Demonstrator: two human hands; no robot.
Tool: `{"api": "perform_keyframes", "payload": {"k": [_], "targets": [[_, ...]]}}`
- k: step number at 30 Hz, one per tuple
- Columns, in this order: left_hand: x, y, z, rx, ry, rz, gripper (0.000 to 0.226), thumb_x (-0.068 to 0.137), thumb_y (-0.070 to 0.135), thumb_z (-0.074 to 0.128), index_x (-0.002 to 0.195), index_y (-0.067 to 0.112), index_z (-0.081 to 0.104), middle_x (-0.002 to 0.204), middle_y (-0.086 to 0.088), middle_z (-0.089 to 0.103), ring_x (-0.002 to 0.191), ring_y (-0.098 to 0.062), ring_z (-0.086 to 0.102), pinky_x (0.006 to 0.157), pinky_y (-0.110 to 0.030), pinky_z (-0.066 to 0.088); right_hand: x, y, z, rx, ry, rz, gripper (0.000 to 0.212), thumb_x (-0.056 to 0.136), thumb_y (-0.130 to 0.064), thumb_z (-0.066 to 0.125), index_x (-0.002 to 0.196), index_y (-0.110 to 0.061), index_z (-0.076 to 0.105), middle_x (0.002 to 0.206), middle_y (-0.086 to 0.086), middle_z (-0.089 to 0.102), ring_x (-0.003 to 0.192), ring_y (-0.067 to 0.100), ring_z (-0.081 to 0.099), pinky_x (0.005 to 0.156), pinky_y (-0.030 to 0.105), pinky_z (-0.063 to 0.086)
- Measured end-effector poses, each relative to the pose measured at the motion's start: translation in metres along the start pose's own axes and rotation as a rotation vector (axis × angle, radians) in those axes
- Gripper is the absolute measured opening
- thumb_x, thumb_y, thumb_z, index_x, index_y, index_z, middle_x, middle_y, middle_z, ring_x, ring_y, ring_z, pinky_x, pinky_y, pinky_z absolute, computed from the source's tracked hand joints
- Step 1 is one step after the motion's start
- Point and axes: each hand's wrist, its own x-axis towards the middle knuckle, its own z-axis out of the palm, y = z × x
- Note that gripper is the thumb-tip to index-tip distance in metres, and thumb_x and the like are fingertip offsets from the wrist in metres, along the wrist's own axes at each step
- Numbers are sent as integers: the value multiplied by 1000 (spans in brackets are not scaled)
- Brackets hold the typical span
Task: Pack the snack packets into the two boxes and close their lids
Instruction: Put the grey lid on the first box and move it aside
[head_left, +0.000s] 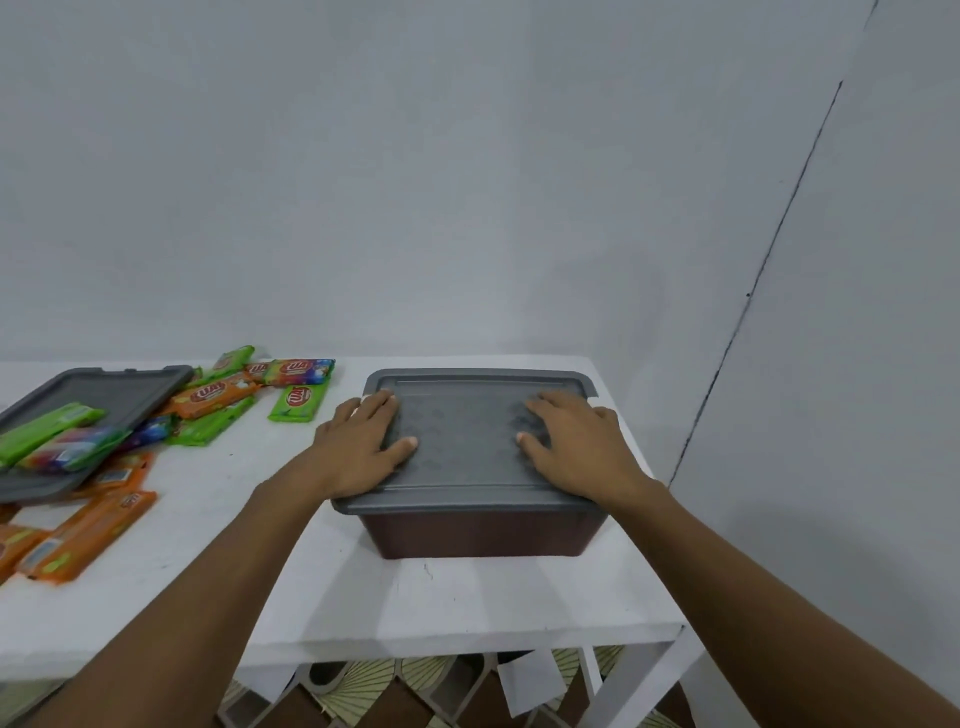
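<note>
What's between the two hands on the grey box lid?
Just bare grey plastic lid, seen in the head view, between the flat left hand and right hand.

A plain room, likely a home: bare walls (467, 156), white table (457, 597) (patterned floor tiles (363, 693) beneath).

Grey lid (467, 441) on brown box (480, 535); orange and green packets (218, 397); white table (363, 597).

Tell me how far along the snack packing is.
Done: one brown box has its grey lid on. In hand: left hand and right hand press flat on that lid. Left: many snack packets lie loose on the table, some on a second lid at the left; no second box is in view.
</note>
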Motion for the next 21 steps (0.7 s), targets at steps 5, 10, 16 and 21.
{"api": "perform_keyframes", "payload": {"k": [5, 10, 16, 21], "targets": [[-10, -13, 0, -264, 13, 56, 96, 79, 85, 19, 155, 28, 12, 163, 11, -2, 150, -15, 1, 122, -44, 8, 0, -13, 4, 40, 12, -25, 47, 95, -50, 46, 135, -25, 49, 139, -3, 53, 123, 20, 51, 108, 45, 36], [-26, -54, -1, -196, 143, -186, 71, 94, 65, 23, 153, 25, 20, 162, -1, 15, 149, -24, 13, 116, -49, 16, 9, -55, 17, 53, 15, -90, 51, 93, -51, 49, 135, -22, 51, 135, 1, 57, 119, 22, 54, 103, 43, 43], [-75, -169, 6, -35, 128, -246, 69, 93, 67, 23, 151, 28, 26, 161, -1, 17, 148, -24, 8, 118, -50, 8, 33, -153, 44, 200, 151, -93, 43, 91, -44, 54, 130, -26, 55, 130, 0, 60, 116, 21, 55, 101, 41, 45], [-124, -271, 11, 163, 153, -232, 71, 84, 69, 11, 137, 31, 41, 153, 2, 29, 141, -26, 17, 109, -56, 17, 53, -271, 90, 163, 194, -189, 37, 93, -39, 51, 127, -25, 57, 126, -5, 59, 115, 18, 54, 91, 35, 45]]}}
